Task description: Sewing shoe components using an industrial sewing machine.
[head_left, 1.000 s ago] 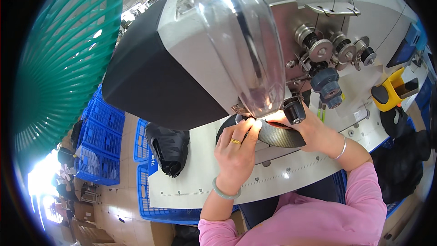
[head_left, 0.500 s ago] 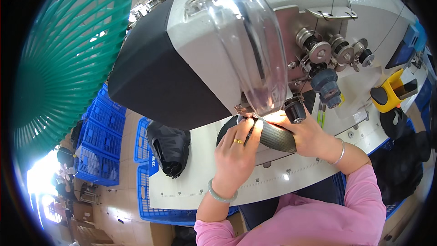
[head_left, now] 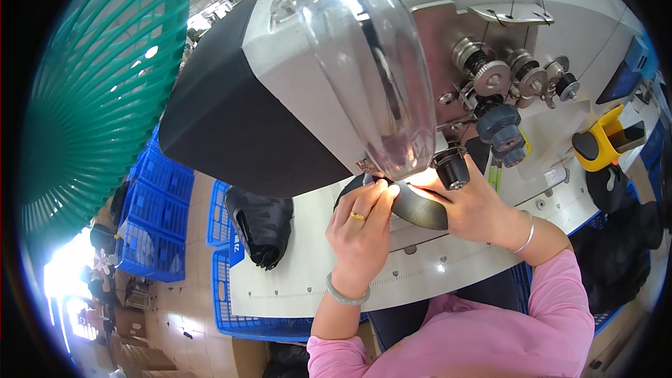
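At the sewing machine (head_left: pixel 308 77), a curved dark piece with a fine mesh surface (head_left: pixel 422 210), perhaps a shoe upper, lies under the lit needle area. My left hand (head_left: pixel 359 234), wearing a gold ring, is closed with its fingertips pinching the piece's near edge just left of the light. My right hand (head_left: pixel 483 210) grips the piece's right end, thumb on the near side; its other fingertips are partly hidden behind a black knob (head_left: pixel 451 170). The machine's head and clear plastic guard (head_left: pixel 381 70) hide the needle and the far part of the piece.
A stack of black pieces (head_left: pixel 260 227) lies on the white table (head_left: pixel 315 301) to the left. A green fan (head_left: pixel 105 91) stands at far left, near blue crates (head_left: pixel 150 238). At right are a yellow holder (head_left: pixel 602 143) and green-handled tool (head_left: pixel 495 176).
The mesh piece has shifted slightly left beneath the machine, both hands still on it. My left fingers have drawn closer together. The whole view has shifted a little.
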The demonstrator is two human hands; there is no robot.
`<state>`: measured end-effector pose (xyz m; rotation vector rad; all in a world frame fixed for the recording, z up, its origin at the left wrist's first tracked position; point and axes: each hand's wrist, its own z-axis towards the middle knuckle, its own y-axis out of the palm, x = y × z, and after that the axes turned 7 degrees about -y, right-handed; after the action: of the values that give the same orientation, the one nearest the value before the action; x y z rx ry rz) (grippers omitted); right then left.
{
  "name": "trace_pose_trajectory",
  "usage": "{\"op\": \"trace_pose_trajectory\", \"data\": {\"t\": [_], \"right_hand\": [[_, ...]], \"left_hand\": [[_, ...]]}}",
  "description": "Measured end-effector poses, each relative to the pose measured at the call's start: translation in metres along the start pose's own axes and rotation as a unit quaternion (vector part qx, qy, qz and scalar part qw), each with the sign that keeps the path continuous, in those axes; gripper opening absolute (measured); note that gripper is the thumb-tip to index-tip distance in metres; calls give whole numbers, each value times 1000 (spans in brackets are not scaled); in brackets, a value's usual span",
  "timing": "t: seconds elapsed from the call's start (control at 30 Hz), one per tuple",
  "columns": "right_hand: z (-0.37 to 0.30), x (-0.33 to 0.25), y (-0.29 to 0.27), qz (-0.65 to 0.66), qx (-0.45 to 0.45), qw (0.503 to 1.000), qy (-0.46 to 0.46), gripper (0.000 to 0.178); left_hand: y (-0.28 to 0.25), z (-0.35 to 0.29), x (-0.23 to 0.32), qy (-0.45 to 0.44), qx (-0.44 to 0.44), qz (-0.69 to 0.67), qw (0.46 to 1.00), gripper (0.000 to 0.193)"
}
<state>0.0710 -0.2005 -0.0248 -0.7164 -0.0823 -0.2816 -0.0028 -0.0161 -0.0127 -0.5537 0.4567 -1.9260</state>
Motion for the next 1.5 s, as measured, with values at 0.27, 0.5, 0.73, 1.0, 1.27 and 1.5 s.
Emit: {"op": "trace_pose_trajectory", "data": {"t": [0.27,0.5,0.73,1.0,1.27,1.5], "right_hand": [[0,3,1,11,8,1000,0,35],[-1,-3,-2,22,-5,1000,16,34],[-3,-9,7,0,2,1000,31,37],[7,-17,9,12,1,996,90,34],[14,-25,6,3,23,991,130,26],[3,-26,1,36,4,991,130,35]], "left_hand": [[-1,0,1,8,-15,12,1000,29],[-7,6,1,2,-65,12,998,33],[-9,9,0,8,-78,13,997,36],[-6,11,-7,-36,-31,-61,997,24],[19,6,16,-116,74,-38,990,14],[1,3,12,-48,-27,-30,998,24]]}}
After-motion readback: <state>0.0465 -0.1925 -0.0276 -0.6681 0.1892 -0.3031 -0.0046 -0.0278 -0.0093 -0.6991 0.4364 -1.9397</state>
